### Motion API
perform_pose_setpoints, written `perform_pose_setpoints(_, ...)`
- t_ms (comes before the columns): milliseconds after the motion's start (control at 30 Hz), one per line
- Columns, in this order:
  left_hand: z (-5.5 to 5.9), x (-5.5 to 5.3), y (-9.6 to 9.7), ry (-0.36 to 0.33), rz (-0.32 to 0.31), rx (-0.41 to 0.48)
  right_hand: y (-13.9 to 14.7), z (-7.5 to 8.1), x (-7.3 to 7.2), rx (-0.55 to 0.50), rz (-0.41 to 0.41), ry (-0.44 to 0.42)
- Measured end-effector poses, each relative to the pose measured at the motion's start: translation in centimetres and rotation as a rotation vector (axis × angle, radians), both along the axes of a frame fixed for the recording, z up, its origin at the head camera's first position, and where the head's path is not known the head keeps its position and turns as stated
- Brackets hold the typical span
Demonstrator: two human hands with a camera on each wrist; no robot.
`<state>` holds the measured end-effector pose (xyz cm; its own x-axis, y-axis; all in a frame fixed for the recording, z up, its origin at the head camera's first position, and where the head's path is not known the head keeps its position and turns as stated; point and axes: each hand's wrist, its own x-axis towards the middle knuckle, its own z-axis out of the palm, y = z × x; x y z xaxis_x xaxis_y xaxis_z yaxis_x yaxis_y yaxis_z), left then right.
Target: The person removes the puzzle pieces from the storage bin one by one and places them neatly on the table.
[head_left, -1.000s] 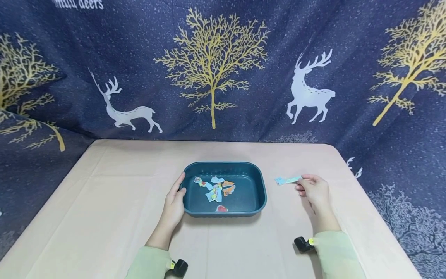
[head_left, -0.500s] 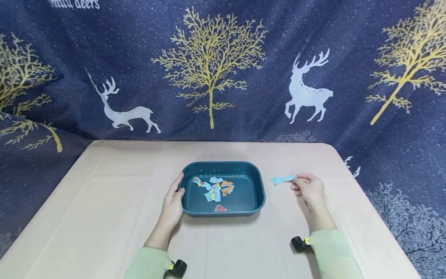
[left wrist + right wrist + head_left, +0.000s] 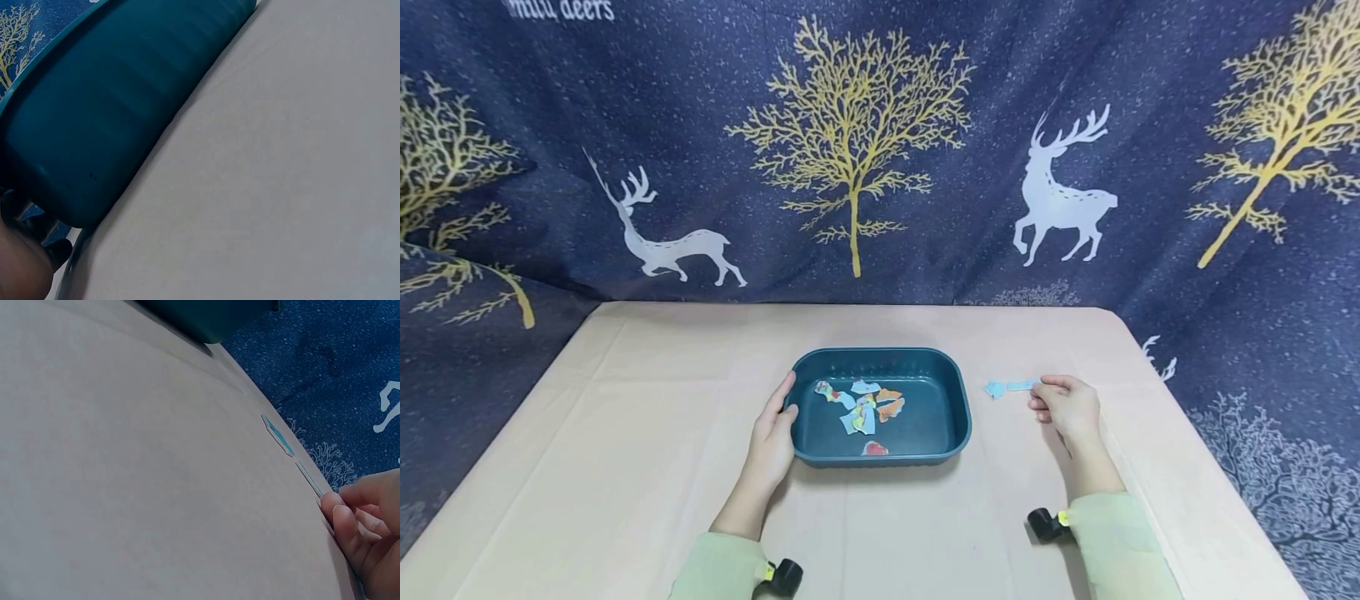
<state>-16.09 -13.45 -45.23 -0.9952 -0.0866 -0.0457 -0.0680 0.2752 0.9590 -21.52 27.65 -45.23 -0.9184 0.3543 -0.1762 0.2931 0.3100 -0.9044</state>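
A dark teal rectangular tray (image 3: 925, 429) stands mid-table with several irregular flat colored pieces (image 3: 860, 414) inside, resembling jigsaw puzzle pieces. My left hand (image 3: 772, 429) holds the tray by its left end, thumb at the rim and fingers along the outer wall. To the right of the tray, my right hand (image 3: 1071, 412) pinches the right end of a narrow light blue puzzle piece (image 3: 1020, 386) between thumb and fingers. Just past its free end lies another small light blue piece (image 3: 995, 389), a slight gap separating the two. The pinched end is hidden by the fingertips.
A pale cloth covers the table (image 3: 625, 450). Behind it hangs a dark blue curtain (image 3: 925, 250) printed with deer and trees. Inside the tray, a red piece (image 3: 875, 448) lies by the near wall and orange pieces (image 3: 891, 408) lie right of center.
My right hand has shifted slightly left with the narrow piece. Its free end met the other blue piece half a second ago; now a small gap shows. My left hand stays on the tray.
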Motion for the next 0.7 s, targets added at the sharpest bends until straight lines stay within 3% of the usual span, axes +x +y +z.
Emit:
perform_pose_setpoints(300,-0.06,0.02,0.01,0.011,-0.003,0.01,0.16,-0.06,0.17,-0.018,0.037,0.005)
perform_pose_setpoints(567,-0.21,-0.13,-0.18,0.013,-0.001,0.01,-0.21,0.33,0.25,0.059,0.085,0.031)
perform_pose_setpoints(700,-0.4,-0.16,-0.07,0.015,0.002,0.019,-0.43,0.72,0.56,0.047,0.114,0.052)
